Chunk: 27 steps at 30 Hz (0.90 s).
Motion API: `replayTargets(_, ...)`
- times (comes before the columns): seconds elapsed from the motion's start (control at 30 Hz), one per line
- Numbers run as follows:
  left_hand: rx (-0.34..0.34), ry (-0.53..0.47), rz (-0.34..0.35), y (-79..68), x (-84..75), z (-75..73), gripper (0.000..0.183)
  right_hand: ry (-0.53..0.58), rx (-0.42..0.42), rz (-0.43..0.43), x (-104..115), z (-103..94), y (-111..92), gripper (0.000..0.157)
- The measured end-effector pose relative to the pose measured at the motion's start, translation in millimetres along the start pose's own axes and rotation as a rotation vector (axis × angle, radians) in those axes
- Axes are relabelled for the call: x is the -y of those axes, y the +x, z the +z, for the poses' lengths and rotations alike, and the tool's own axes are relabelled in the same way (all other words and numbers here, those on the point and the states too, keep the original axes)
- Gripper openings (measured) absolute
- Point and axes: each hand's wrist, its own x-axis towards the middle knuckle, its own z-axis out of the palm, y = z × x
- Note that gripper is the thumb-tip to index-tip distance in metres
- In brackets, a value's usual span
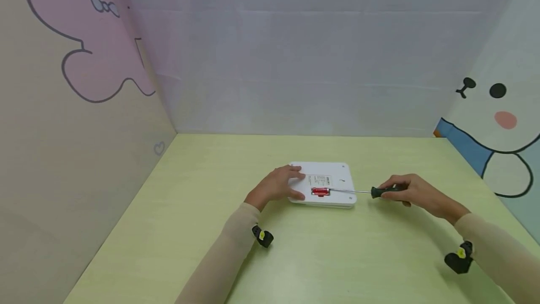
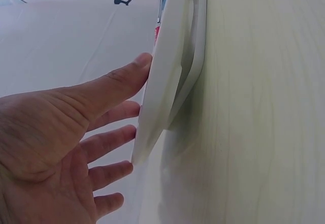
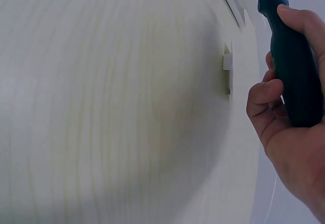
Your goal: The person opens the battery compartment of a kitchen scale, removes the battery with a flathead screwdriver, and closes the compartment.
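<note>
White flat plastic device with rounded corners (image 1: 337, 171) lay near the middle of a pale yellow-green, wood-grained table (image 1: 316, 257) in the head view. A small recess in its upper face held a red cylindrical battery (image 1: 320, 191), with a printed grey label (image 1: 320, 180) just beyond. The person's left hand (image 1: 278, 184) rested on the device's left side, fingers and thumb spread. The right hand (image 1: 413, 193) pinched the dark handle of a slim, metal-shafted screwdriver (image 1: 377, 193), held nearly level, its tip at the battery's right end; whether the two touched could not be told.

In the left wrist view, the thumb lay against the device, and straight, parted fingers reached its edge.

In the right wrist view, thumb and curled fingers gripped the screwdriver's dark green handle above the table.
</note>
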Motion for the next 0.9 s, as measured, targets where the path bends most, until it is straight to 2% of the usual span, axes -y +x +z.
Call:
replayTargets(0.27,0.000,-0.002,-0.014,-0.5,-0.5,-0.6,0.069,0.021,-0.005,0.028,-2.5,2.5,-1.3,0.032)
replayTargets(0.53,-0.001,-0.003,-0.013,-0.5,3.0,-0.7,0.068,0.047,0.001,0.005,5.0,3.2,-0.4,0.031)
replayTargets(0.7,0.001,-0.005,-0.007,-1.0,2.6,-0.1,0.069,0.040,-0.005,0.045,4.7,4.7,-1.2,0.035)
replayTargets(0.9,-0.002,-0.013,-0.006,-1.4,-0.2,-0.6,0.069,0.028,-0.011,0.034,4.7,2.0,-2.7,0.033)
